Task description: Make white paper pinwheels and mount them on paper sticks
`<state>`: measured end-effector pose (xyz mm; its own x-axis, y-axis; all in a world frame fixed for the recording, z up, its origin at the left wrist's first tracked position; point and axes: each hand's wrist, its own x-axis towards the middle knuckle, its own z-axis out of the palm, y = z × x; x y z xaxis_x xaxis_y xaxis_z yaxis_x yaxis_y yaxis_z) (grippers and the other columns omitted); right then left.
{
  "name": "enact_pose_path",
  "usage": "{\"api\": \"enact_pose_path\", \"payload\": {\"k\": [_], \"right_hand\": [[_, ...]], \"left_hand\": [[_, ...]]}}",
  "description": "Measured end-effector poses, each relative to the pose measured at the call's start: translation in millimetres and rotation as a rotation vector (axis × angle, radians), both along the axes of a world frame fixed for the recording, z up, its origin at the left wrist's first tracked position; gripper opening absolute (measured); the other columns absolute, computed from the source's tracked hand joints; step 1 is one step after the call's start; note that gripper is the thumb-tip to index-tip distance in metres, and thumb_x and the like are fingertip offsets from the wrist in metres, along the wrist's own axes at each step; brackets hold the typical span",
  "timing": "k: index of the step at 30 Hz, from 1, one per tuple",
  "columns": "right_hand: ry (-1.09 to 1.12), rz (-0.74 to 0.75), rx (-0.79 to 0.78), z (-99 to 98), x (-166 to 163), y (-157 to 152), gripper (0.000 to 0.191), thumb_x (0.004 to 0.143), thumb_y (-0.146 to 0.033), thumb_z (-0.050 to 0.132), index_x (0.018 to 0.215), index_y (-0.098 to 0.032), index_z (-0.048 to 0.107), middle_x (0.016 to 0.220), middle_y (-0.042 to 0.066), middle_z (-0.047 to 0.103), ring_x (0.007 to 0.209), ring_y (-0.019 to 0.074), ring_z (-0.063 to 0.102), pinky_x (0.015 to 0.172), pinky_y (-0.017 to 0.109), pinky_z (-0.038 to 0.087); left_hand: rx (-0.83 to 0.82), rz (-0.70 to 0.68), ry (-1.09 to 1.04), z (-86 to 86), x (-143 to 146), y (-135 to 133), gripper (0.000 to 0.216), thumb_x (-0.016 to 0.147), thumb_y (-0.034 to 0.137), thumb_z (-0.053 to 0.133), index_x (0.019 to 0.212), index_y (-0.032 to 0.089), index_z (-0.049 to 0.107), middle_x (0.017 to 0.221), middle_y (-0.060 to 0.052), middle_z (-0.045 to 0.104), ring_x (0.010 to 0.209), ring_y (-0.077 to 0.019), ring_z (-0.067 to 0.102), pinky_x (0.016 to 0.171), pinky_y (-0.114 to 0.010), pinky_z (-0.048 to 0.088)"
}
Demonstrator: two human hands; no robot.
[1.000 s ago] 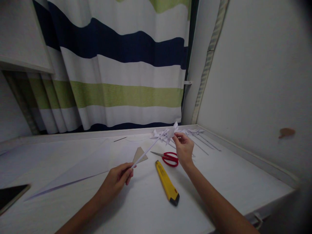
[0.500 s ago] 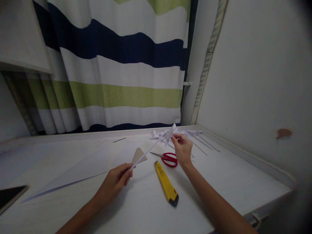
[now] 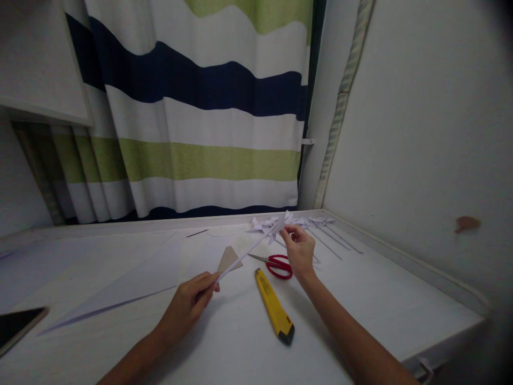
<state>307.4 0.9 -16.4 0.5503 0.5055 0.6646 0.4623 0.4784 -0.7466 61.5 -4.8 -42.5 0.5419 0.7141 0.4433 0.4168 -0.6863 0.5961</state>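
My left hand (image 3: 198,298) is closed round the lower end of the thin white stem of a paper flower (image 3: 250,248), which slants up and to the right. At its top, my right hand (image 3: 300,247) pinches the edge of the pointed folded-paper head. Red-handled scissors (image 3: 278,266) lie under and just left of my right wrist. Between my forearms rests a yellow box cutter (image 3: 274,306). A beige card piece (image 3: 229,258) lies on the table beneath the stem.
Several similar white paper pieces on stems (image 3: 331,238) lie at the back right. Large white paper sheets (image 3: 132,289) cover the left side of the table (image 3: 224,347). A dark flat device (image 3: 18,327) is at the left edge. A striped curtain (image 3: 200,128) hangs behind.
The flower's head has tilted and dipped slightly, with my right hand still on it. My left hand keeps its hold on the stem. The camera view has shifted a little.
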Motion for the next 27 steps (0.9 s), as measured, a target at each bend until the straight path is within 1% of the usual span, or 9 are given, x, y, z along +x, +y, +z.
{"api": "enact_pose_path", "payload": {"k": [6,14,17,19,20,23,25,27], "right_hand": [[0.063,0.079,-0.016,-4.7,-1,3,0.019,0.067,-0.032,0.058,0.070,-0.014,0.060,0.063,0.001,0.058,0.053,0.0092,0.044,0.052,0.023,0.036],[0.109,0.149,-0.010,-6.5,-3,4,0.019,0.066,-0.030,0.059,0.073,-0.013,0.061,0.066,0.002,0.060,0.056,0.0105,0.051,0.054,0.024,0.041],[0.107,0.159,-0.006,-5.2,-4,4,0.020,0.066,-0.031,0.059,0.073,-0.013,0.062,0.068,0.003,0.062,0.059,0.0116,0.053,0.057,0.024,0.042],[0.105,0.165,-0.001,-4.0,-4,4,0.022,0.066,-0.032,0.060,0.074,-0.013,0.063,0.071,0.005,0.063,0.063,0.0128,0.055,0.059,0.025,0.043],[0.108,0.156,0.001,-3.5,-3,4,0.024,0.066,-0.033,0.059,0.076,-0.013,0.064,0.075,0.006,0.064,0.065,0.0136,0.055,0.060,0.025,0.043],[0.090,0.094,-0.042,-3.6,-3,4,0.032,0.071,-0.037,0.052,0.088,-0.012,0.063,0.086,0.009,0.064,0.072,0.0149,0.055,0.062,0.026,0.043],[0.043,0.095,-0.107,-6.3,-6,3,0.034,0.075,-0.038,0.046,0.086,-0.011,0.063,0.080,0.008,0.064,0.069,0.0145,0.055,0.060,0.025,0.042],[-0.033,0.184,-0.186,-11.3,-14,2,0.033,0.076,-0.037,0.045,0.072,-0.012,0.065,0.065,0.005,0.063,0.059,0.0129,0.053,0.054,0.023,0.040]], "left_hand": [[0.040,-0.005,0.031,0.5,-3,2,0.022,0.079,0.023,0.038,0.080,0.016,0.059,0.072,-0.005,0.058,0.062,-0.0132,0.052,0.057,-0.021,0.039],[0.074,-0.037,-0.008,-5.7,-8,5,0.024,0.076,0.020,0.041,0.087,0.017,0.062,0.074,-0.007,0.060,0.068,-0.0146,0.055,0.065,-0.023,0.043],[0.039,-0.021,-0.036,-6.0,-7,5,0.023,0.077,0.021,0.041,0.086,0.016,0.062,0.072,-0.006,0.059,0.062,-0.0133,0.053,0.060,-0.022,0.042],[-0.041,0.007,-0.074,-5.4,-4,6,0.023,0.078,0.025,0.041,0.079,0.015,0.061,0.064,-0.004,0.056,0.055,-0.0122,0.050,0.055,-0.022,0.040],[-0.107,0.016,-0.108,-5.1,-3,6,0.024,0.078,0.027,0.042,0.074,0.014,0.061,0.059,-0.003,0.054,0.052,-0.0117,0.048,0.052,-0.022,0.038],[-0.357,0.033,-0.277,-4.4,3,9,0.025,0.075,0.032,0.048,0.067,0.012,0.060,0.053,-0.002,0.053,0.048,-0.0112,0.047,0.050,-0.023,0.038],[-0.516,0.052,-0.413,-4.2,8,11,0.024,0.069,0.033,0.056,0.070,0.010,0.062,0.055,-0.003,0.056,0.048,-0.0106,0.048,0.052,-0.023,0.040],[-0.655,0.075,-0.541,-3.9,15,10,0.026,0.062,0.033,0.063,0.075,0.010,0.063,0.061,-0.004,0.059,0.052,-0.0114,0.052,0.055,-0.024,0.043]]}}
